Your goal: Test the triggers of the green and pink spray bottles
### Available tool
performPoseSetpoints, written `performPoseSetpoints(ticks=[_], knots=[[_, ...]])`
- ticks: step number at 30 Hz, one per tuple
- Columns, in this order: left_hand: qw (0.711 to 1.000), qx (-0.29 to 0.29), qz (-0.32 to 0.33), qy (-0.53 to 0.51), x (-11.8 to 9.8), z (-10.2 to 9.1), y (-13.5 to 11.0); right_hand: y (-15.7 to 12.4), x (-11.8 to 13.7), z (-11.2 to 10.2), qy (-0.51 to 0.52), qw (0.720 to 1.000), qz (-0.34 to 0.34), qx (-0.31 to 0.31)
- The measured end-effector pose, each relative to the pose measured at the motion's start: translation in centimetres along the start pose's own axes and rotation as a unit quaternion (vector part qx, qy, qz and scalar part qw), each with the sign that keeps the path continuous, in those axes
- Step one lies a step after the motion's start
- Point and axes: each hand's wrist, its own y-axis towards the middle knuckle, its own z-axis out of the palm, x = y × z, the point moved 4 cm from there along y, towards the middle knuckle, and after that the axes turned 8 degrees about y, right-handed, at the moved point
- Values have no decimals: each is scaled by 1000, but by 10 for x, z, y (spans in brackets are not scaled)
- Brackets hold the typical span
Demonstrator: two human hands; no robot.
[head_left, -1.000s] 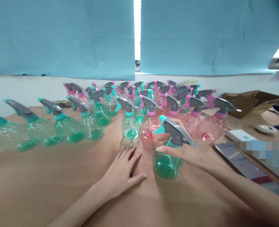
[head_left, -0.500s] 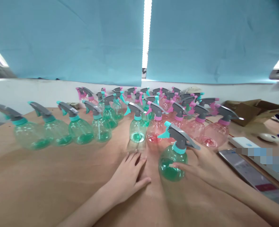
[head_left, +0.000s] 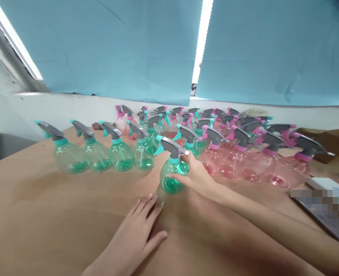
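My right hand (head_left: 196, 176) is wrapped round a green spray bottle (head_left: 169, 174) with a grey and turquoise trigger head. The bottle is upright in the middle, in front of another green spray bottle (head_left: 189, 147) that it partly hides. Flat on the table (head_left: 57, 222), with fingers outstretched, lies my left hand (head_left: 142, 222), holding nothing, a little nearer to me than the held bottle. Left of the held bottle, a row of green spray bottles (head_left: 122, 155) stands with turquoise collars. To its right are pink spray bottles (head_left: 229, 163) with pink collars.
Behind the front row stand several more pink and green bottles (head_left: 176, 113), close together. A cardboard box (head_left: 319, 147) is at the right. A white box (head_left: 326, 183) and a phone (head_left: 325, 216) lie at the right edge. Blue sheeting (head_left: 114, 50) hangs behind.
My right hand has carried the green spray bottle left and away from me, toward the gap between the green and pink rows. The view has turned left. My left hand stays flat.
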Motion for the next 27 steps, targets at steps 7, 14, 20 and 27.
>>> performPoseSetpoints(ticks=[7, 14, 20, 27], knots=[[999, 38, -7, -14, 1, -3, -6, 38, -16, 27, -13, 999, -20, -40], [999, 27, 6, -25, 2, -5, -3, 53, -20, 35, -36, 997, -14, -70], [999, 19, 15, -28, 4, 0, -5, 62, -23, 36, -48, 996, -9, -72], [999, 4, 22, -28, 4, -2, -4, 64, -26, 40, -68, 995, 10, -79]])
